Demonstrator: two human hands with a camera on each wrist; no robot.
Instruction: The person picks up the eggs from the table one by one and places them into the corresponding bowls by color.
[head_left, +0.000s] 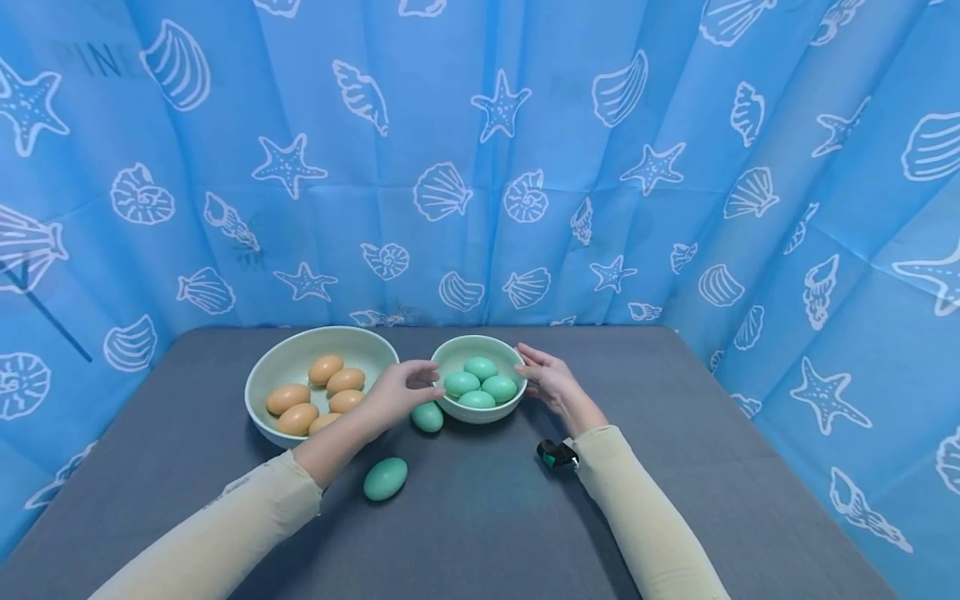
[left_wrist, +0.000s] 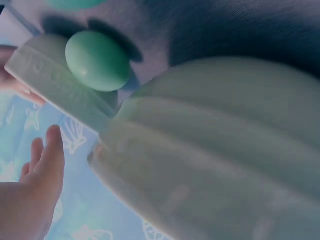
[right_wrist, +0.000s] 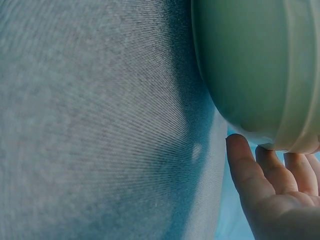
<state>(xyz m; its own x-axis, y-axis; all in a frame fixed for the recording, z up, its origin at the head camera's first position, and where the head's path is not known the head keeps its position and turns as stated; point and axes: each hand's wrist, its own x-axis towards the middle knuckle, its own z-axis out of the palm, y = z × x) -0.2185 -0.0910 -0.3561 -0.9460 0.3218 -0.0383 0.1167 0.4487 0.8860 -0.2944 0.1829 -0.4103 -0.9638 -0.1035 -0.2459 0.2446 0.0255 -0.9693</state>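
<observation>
A small pale green bowl (head_left: pixel 480 414) stands between the hands with several green eggs (head_left: pixel 478 383) in it. My right hand (head_left: pixel 553 385) grips it at its right side, thumb over the rim; in the right wrist view the fingers (right_wrist: pixel 295 175) meet the bowl's outer wall (right_wrist: pixel 245 70). My left hand (head_left: pixel 397 392) is at the bowl's left side, fingers and thumb apart with nothing between them. In the left wrist view that hand's fingers (left_wrist: pixel 47 160) are extended. Below it a green egg (head_left: pixel 427 417) lies against the bowl; another green egg (head_left: pixel 386 479) lies nearer me.
A larger pale green bowl (head_left: pixel 257 379) with several brown eggs (head_left: pixel 297 419) stands at left, partly behind my left forearm. A small black device (head_left: pixel 557 454) is by my right cuff. The grey tabletop (head_left: pixel 480 533) ends at a blue shell-patterned curtain (head_left: pixel 480 242).
</observation>
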